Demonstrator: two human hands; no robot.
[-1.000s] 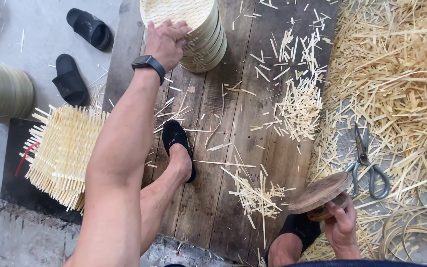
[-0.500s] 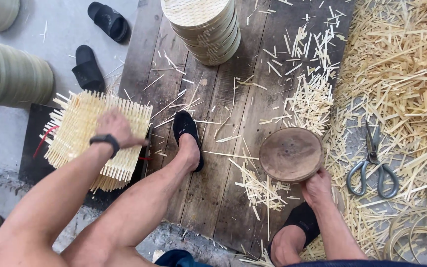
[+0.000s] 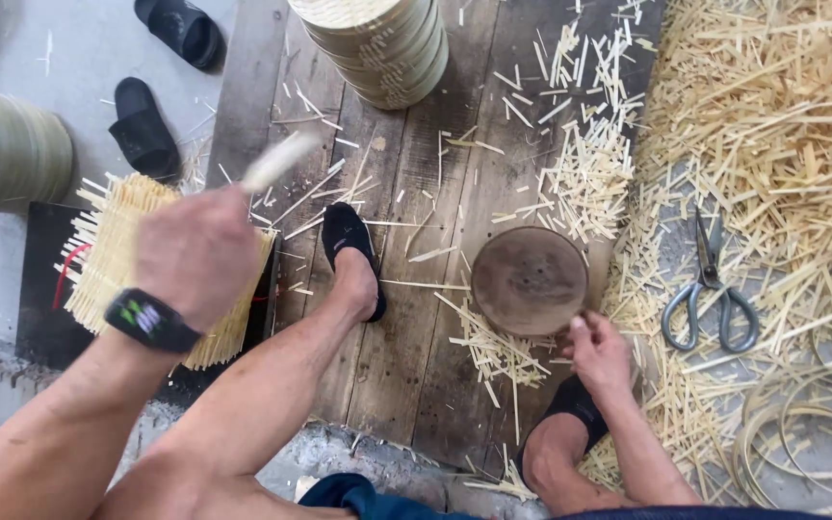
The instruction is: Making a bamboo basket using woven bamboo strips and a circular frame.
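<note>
While the person sits low over the plank floor (image 3: 416,366), the left hand (image 3: 199,252) is raised above a square woven bamboo mat (image 3: 113,255) that lies on a dark board at the far left. Its fingers are closed around a pale strip (image 3: 279,161), blurred, so I cannot tell just how tightly. The strip looks light, thin and springy, liable to snap if bent sharply; I would hold it near the middle rather than by a tip. A black wristwatch (image 3: 149,319) sits on that wrist. Further right, a foot in a black slipper (image 3: 351,250) rests on the planks among scattered offcuts. Beyond it lies a round dark wooden disc (image 3: 529,280), flat on the floor, which looks stiff and fairly heavy. The right hand (image 3: 597,354) touches its near edge, fingers loosely curled, not clearly gripping. Scissors (image 3: 708,285) lie in the straw at the right.
</note>
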